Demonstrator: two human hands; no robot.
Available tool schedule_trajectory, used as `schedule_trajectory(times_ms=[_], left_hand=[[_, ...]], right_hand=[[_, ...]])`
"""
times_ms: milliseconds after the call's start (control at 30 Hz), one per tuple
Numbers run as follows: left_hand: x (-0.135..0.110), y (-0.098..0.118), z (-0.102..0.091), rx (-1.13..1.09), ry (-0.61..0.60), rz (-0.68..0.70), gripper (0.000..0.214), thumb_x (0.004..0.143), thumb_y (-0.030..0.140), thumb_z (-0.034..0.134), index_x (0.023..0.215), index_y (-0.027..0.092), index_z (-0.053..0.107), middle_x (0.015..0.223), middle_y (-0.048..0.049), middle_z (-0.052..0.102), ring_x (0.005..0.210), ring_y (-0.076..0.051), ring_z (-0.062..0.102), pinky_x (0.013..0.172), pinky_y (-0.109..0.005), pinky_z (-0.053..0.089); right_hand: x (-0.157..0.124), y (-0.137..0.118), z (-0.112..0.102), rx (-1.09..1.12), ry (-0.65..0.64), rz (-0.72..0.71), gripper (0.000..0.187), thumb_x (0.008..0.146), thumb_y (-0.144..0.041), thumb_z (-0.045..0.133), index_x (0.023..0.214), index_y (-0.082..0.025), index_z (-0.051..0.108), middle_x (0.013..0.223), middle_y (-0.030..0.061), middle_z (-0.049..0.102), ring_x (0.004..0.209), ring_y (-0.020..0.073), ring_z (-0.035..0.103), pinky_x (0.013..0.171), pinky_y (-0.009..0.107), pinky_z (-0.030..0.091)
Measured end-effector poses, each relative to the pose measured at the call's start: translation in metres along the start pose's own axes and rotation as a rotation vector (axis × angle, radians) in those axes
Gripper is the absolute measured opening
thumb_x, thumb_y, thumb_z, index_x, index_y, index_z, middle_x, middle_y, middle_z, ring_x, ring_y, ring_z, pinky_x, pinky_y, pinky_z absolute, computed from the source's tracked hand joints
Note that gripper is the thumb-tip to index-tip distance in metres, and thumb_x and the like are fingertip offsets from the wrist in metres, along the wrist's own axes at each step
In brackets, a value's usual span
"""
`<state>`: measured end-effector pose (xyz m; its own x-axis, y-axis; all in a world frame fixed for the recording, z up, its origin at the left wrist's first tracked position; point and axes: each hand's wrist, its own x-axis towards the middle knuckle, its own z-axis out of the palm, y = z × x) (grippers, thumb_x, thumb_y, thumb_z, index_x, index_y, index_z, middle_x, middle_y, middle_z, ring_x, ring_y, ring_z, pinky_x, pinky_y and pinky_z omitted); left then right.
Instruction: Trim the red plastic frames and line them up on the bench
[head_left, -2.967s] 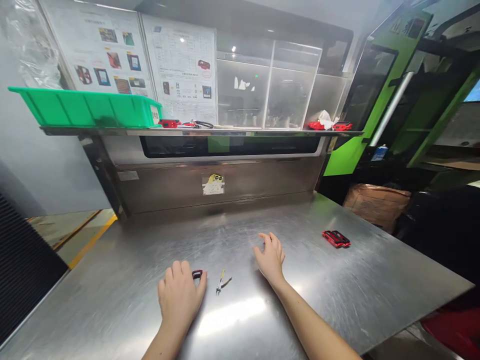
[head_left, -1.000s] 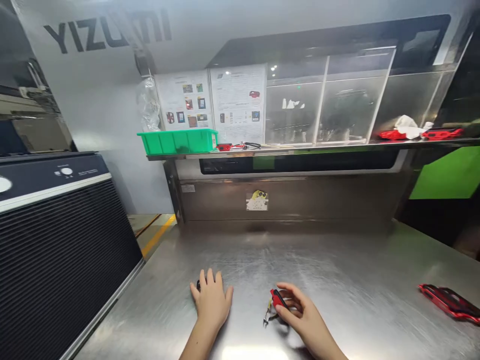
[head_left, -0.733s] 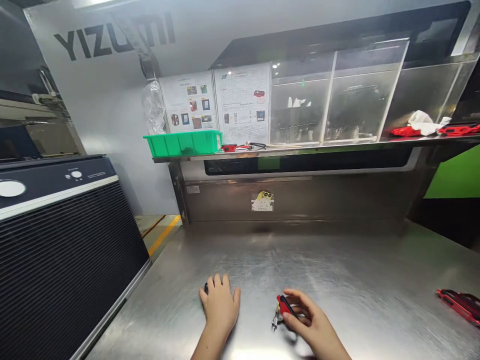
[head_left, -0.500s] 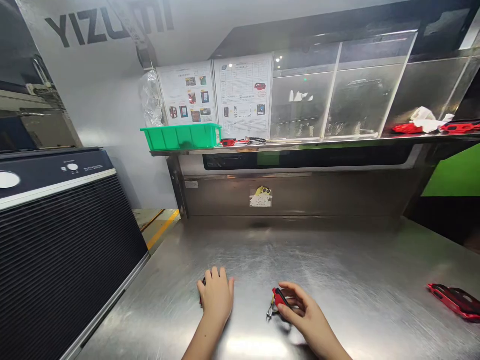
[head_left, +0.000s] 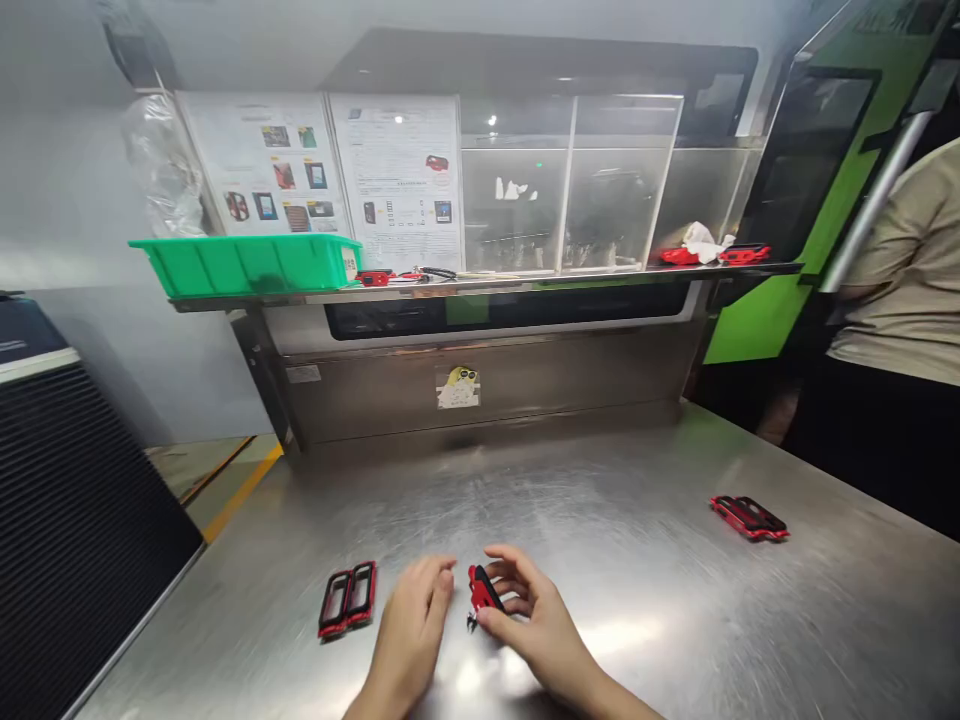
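My right hand (head_left: 536,620) is closed around small nippers (head_left: 472,621), whose metal jaws point down toward the table. A red-and-black body (head_left: 484,590) shows at the fingers; I cannot tell whether it is the handle or a separate piece. Just left of it, my left hand (head_left: 412,615) is held with fingers extended toward the nippers, nothing visible in it. Two red-and-black rectangular frames (head_left: 347,600) lie side by side on the metal table to the left of that hand.
More red-and-black frames (head_left: 750,518) lie on the right of the metal table (head_left: 600,530). Above the back edge runs a shelf with a green bin (head_left: 247,265), small tools, clear acrylic holders (head_left: 517,200) and red parts. A person (head_left: 907,260) stands at the far right.
My left hand has come off the frames at left and moved toward my right hand, uncovering two frames. The right hand keeps hold of the nippers. The view has turned right.
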<state>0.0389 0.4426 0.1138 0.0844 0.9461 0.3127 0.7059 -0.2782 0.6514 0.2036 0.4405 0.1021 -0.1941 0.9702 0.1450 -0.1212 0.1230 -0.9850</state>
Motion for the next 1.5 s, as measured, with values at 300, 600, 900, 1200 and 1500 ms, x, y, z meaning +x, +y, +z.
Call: schedule_trajectory(times_ms=[300,600,900,1200,1500], left_hand=[[-0.017,0.023,0.019,-0.433,-0.083,-0.109,0.047,0.082,0.057,0.037,0.056,0.02,0.05,0.054,0.0,0.056,0.052,-0.015,0.05,0.051,-0.023,0.036],[-0.023,0.028,0.016,-0.632,0.024,-0.321,0.056,0.07,0.071,0.041,0.052,0.019,0.053,0.05,0.0001,0.049,0.051,-0.015,0.045,0.05,-0.025,0.042],[-0.027,0.033,0.018,-0.787,-0.019,-0.368,0.059,0.067,0.073,0.045,0.051,0.017,0.055,0.044,0.0026,0.04,0.043,-0.011,0.035,0.042,-0.022,0.035],[-0.023,0.037,0.016,-0.888,-0.059,-0.386,0.058,0.064,0.071,0.054,0.043,0.017,0.046,0.043,0.0036,0.035,0.045,-0.01,0.03,0.043,-0.022,0.03],[-0.016,0.028,0.017,-0.632,-0.045,-0.355,0.058,0.064,0.069,0.053,0.04,0.019,0.039,0.042,0.0042,0.031,0.044,-0.009,0.027,0.043,-0.023,0.027]], right_hand=[[-0.008,-0.007,-0.001,-0.099,-0.111,-0.037,0.051,0.061,-0.027,0.073,0.11,-0.019,0.06,0.101,0.0082,0.06,0.087,0.0247,0.058,0.079,0.036,0.046],[-0.01,-0.016,-0.007,-0.219,-0.282,-0.248,0.069,0.057,-0.04,0.077,0.12,-0.022,0.054,0.107,0.0079,0.056,0.091,0.0235,0.053,0.082,0.034,0.044],[-0.01,-0.013,-0.008,-0.236,-0.305,-0.399,0.07,0.063,-0.045,0.075,0.124,-0.021,0.053,0.112,0.0107,0.056,0.1,0.0262,0.051,0.081,0.034,0.043],[-0.012,-0.013,-0.002,-0.131,-0.364,-0.134,0.072,0.052,-0.054,0.08,0.114,-0.024,0.059,0.106,0.0065,0.054,0.097,0.0259,0.051,0.078,0.033,0.045],[-0.009,-0.006,-0.002,-0.065,-0.396,-0.125,0.078,0.052,-0.057,0.08,0.118,-0.023,0.055,0.107,0.0067,0.053,0.085,0.0218,0.054,0.071,0.029,0.045]])
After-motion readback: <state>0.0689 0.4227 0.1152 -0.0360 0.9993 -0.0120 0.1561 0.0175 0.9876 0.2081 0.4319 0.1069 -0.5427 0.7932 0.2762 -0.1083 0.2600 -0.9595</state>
